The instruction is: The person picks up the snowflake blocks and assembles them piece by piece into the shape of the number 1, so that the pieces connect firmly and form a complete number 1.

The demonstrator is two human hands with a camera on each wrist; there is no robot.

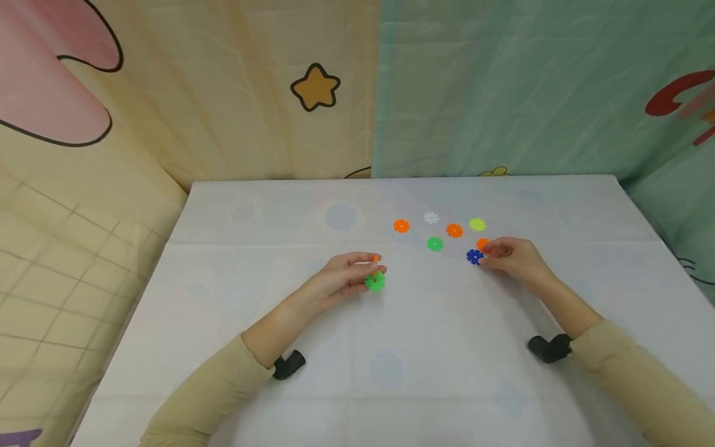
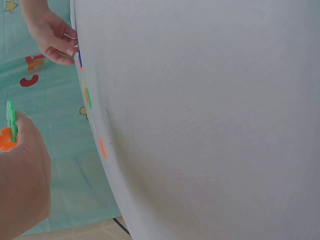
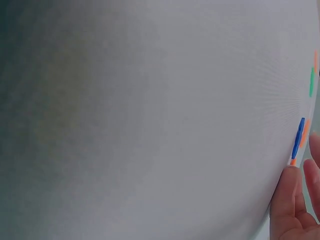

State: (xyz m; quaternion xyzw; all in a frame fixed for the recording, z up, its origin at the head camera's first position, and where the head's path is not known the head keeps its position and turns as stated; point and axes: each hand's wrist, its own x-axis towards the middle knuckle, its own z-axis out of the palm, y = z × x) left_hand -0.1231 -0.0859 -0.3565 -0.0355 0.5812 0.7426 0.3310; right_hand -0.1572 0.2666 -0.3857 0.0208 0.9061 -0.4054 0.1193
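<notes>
My left hand [image 1: 349,277] pinches a green notched plastic disc [image 1: 375,281] joined to an orange disc [image 1: 376,259], above the table. In the left wrist view the green disc [image 2: 11,121] stands on edge against the orange disc [image 2: 7,140]. My right hand [image 1: 516,261] is low over the table at the right end of a group of loose discs. Its thumb tip is right at a dark blue disc [image 1: 474,256], and its index finger overlaps an orange disc [image 1: 482,244]. Thumb and forefinger stand apart in the right wrist view, beside the blue disc [image 3: 298,138].
More loose discs lie beyond the hands: orange [image 1: 401,226], white [image 1: 431,218], green [image 1: 435,244], another orange [image 1: 455,230] and yellow [image 1: 477,224]. A white cloth covers the table [image 1: 385,347]. Printed curtains [image 1: 240,93] hang behind it. Black curved pieces [image 1: 550,349] show near both sleeves.
</notes>
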